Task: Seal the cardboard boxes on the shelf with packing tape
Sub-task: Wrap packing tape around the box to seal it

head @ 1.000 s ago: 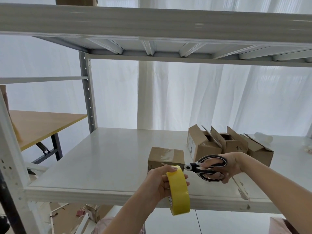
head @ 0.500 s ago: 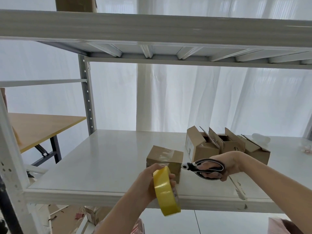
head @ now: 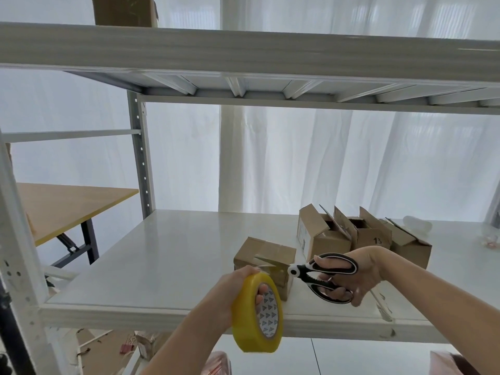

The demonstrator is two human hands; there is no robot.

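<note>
Tape roll [head: 243, 315] turned, core visible (fingers [head: 261, 290] inside); scissors [head: 305, 268] blades indistinct.

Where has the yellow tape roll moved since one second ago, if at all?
Yes. The tape roll in the left hand has shifted left against the sealed box and turned its core towards the camera.

The shelf [head: 162, 253] is white, smooth and glossy, its upright [head: 141, 163] grey painted metal. The sealed box [head: 270, 251] is matt brown cardboard under shiny clear tape. The tape roll [head: 243, 320] is glossy yellowish plastic; the scissors [head: 300, 271] have smooth black-and-white plastic handles
</note>
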